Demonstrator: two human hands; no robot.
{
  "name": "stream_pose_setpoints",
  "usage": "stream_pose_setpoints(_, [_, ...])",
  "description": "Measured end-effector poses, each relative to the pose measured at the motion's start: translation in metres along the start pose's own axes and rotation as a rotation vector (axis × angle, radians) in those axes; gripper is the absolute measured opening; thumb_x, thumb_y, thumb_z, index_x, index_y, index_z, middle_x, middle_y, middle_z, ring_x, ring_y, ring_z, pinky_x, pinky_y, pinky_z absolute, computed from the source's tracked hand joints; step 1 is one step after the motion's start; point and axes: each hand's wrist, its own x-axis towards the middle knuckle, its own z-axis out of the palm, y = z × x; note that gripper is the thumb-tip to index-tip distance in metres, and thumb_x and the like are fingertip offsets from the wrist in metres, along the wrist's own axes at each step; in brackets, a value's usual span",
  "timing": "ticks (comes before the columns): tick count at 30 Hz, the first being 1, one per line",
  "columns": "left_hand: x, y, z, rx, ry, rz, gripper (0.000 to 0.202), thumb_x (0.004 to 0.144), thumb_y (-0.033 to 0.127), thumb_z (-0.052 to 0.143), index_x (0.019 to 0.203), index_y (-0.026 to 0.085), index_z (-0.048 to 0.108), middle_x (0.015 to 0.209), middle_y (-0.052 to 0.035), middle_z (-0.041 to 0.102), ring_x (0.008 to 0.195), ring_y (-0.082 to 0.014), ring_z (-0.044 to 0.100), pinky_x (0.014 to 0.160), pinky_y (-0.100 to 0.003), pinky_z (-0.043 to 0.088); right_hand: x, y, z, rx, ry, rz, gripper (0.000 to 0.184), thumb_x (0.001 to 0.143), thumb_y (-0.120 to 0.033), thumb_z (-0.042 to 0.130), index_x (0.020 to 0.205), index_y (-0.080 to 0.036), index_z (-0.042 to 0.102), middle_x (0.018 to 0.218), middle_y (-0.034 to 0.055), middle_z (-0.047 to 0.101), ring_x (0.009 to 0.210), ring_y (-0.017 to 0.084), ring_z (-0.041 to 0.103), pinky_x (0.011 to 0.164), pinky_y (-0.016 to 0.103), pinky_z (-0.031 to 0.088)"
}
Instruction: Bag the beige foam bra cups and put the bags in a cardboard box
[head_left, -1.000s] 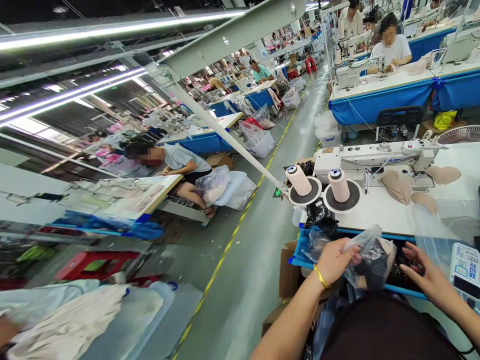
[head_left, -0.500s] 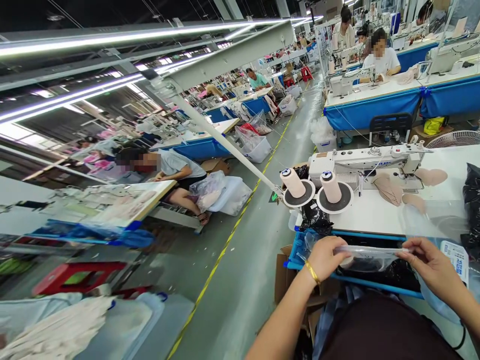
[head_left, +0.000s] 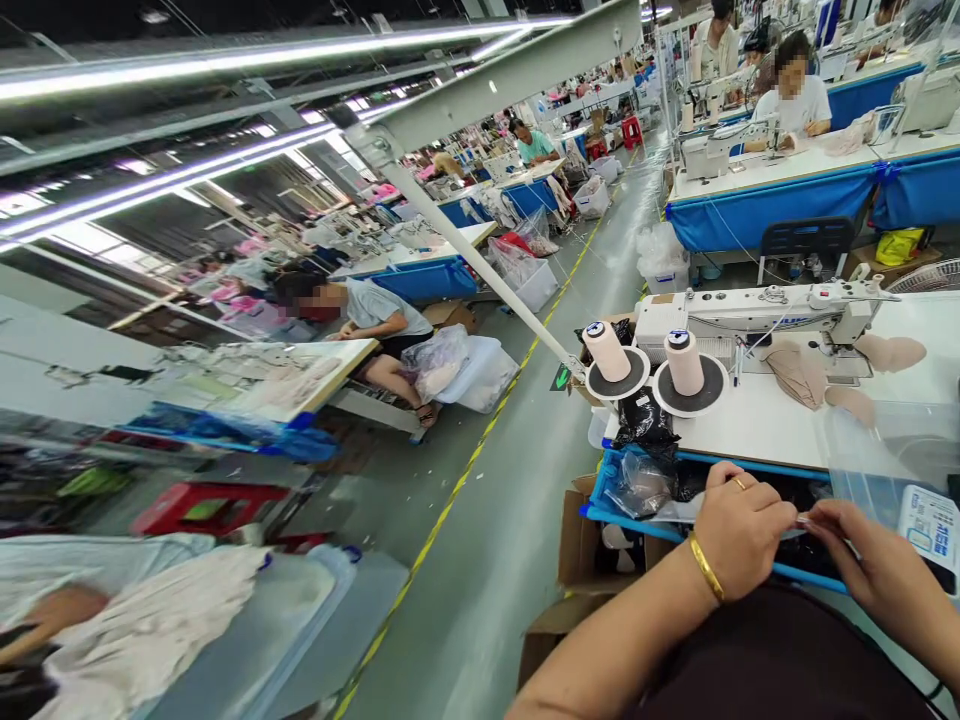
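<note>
My left hand [head_left: 746,530], with a gold bracelet and a ring, is closed in a pinch beside my right hand [head_left: 862,555]. The fingertips of both hands nearly meet over the front edge of the sewing table. Between them shows a small bit of the clear plastic bag [head_left: 679,509], whose pale edge stretches out to the left of my left hand. My fingers cover most of the bag, and its contents cannot be made out. Under the hands lies a blue-rimmed tray [head_left: 622,517] holding black plastic and a crumpled clear bag [head_left: 643,485].
Behind the hands stand a sewing machine [head_left: 757,315] and two thread cones [head_left: 607,352]. Beige fabric pieces [head_left: 799,378] lie by the needle. A clear plastic box [head_left: 892,440] and a labelled card [head_left: 928,525] are at right. Cardboard boxes [head_left: 577,545] stand below left. Co-workers sit at other tables.
My left hand has slid right along the bag's edge until it is beside my right hand. Earlier the bag was stretched between them. The view has shifted slightly.
</note>
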Motion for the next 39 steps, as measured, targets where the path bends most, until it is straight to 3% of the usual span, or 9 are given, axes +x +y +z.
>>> stream_pose_setpoints(5, [-0.051,-0.053,-0.037,0.09,0.051,-0.256,0.023,0.096,0.011,0.053,0.098,0.024,0.072,0.095,-0.0025,0.078,0.092,-0.0196,0.064,0.104,-0.045,0.029,-0.013,0.025,-0.024,-0.131,0.167,0.139,0.034,0.102,-0.064,0.05,0.107,-0.035,0.067,0.094,0.0002,0.081,0.074,0.027,0.077,0.057,0.036,0.058])
stream_pose_setpoints(8, [-0.071,-0.068,-0.057,0.078,0.094,-0.363,0.021,0.101,0.019,0.053,0.096,0.024,0.073,0.116,-0.0052,0.078,0.106,-0.0238,0.065,0.102,-0.047,0.032,-0.02,0.036,-0.031,-0.134,0.192,0.201,0.037,0.1,-0.067,0.05,0.104,-0.035,0.068,0.094,0.0001,0.081,0.075,0.028,0.077,0.06,0.04,0.059])
stream_pose_setpoints(11, [-0.064,-0.056,-0.056,-0.032,0.121,-0.312,0.03,0.102,0.037,0.061,0.128,0.026,0.069,0.146,-0.0108,0.066,0.128,-0.0281,0.061,0.109,-0.048,0.033,-0.02,0.035,-0.03,-0.083,0.136,0.146,0.032,0.102,-0.061,0.052,0.108,-0.037,0.071,0.099,-0.0008,0.081,0.084,0.028,0.078,0.07,0.04,0.062])
stream_pose_setpoints(13, [-0.049,-0.043,-0.045,-0.082,0.073,-0.233,0.041,0.102,0.039,0.061,0.14,0.024,0.063,0.145,-0.0129,0.067,0.128,-0.0286,0.061,0.111,-0.049,0.035,-0.016,0.03,-0.028,-0.05,0.074,0.088,0.028,0.104,-0.056,0.053,0.11,-0.037,0.072,0.104,-0.0008,0.081,0.091,0.028,0.078,0.075,0.04,0.062])
stream_pose_setpoints(18, [-0.015,-0.035,-0.02,-0.233,-0.181,-0.253,0.022,0.101,0.029,0.059,0.093,0.02,0.078,0.084,-0.0066,0.077,0.084,-0.0215,0.066,0.087,-0.037,0.047,-0.007,0.016,-0.026,-0.126,0.136,-0.076,0.021,0.106,-0.043,0.054,0.115,-0.033,0.07,0.111,0.0043,0.079,0.097,0.031,0.075,0.083,0.045,0.057])
stream_pose_setpoints(21, [-0.009,-0.035,-0.017,-0.544,-0.188,-0.441,0.016,0.092,0.032,0.071,0.083,0.02,0.077,0.078,-0.0019,0.073,0.072,-0.0157,0.06,0.072,-0.028,0.046,-0.003,0.004,-0.019,-0.288,0.204,-0.304,0.023,0.103,-0.03,0.063,0.126,-0.031,0.067,0.122,0.0076,0.075,0.109,0.032,0.069,0.096,0.05,0.049])
stream_pose_setpoints(26, [-0.007,-0.026,-0.013,-0.939,-0.211,-0.637,0.017,0.08,0.033,0.079,0.077,0.017,0.076,0.065,0.0034,0.06,0.061,-0.0107,0.046,0.06,-0.023,0.038,0.009,-0.011,0.003,-0.462,0.076,-0.491,0.031,0.104,-0.01,0.052,0.127,-0.024,0.067,0.112,0.0071,0.075,0.102,0.028,0.063,0.092,0.045,0.044])
stream_pose_setpoints(32, [-0.023,-0.032,-0.021,-0.76,-0.015,-0.625,0.02,0.074,0.034,0.088,0.087,0.021,0.081,0.084,-0.0018,0.073,0.077,-0.017,0.06,0.075,-0.028,0.05,0.018,-0.005,-0.006,-0.322,0.088,-0.357,0.017,0.107,-0.022,0.052,0.104,-0.024,0.068,0.096,0.0049,0.07,0.087,0.024,0.06,0.078,0.039,0.042])
stream_pose_setpoints(39, [-0.037,-0.026,-0.018,-0.664,0.17,-0.525,0.005,0.083,0.023,0.083,0.087,0.023,0.081,0.082,-0.0018,0.078,0.076,-0.0172,0.066,0.077,-0.028,0.052,0.035,-0.041,0.006,-0.233,-0.012,-0.421,0.023,0.111,-0.039,0.054,0.127,-0.025,0.064,0.113,0.0056,0.072,0.102,0.025,0.062,0.09,0.041,0.043])
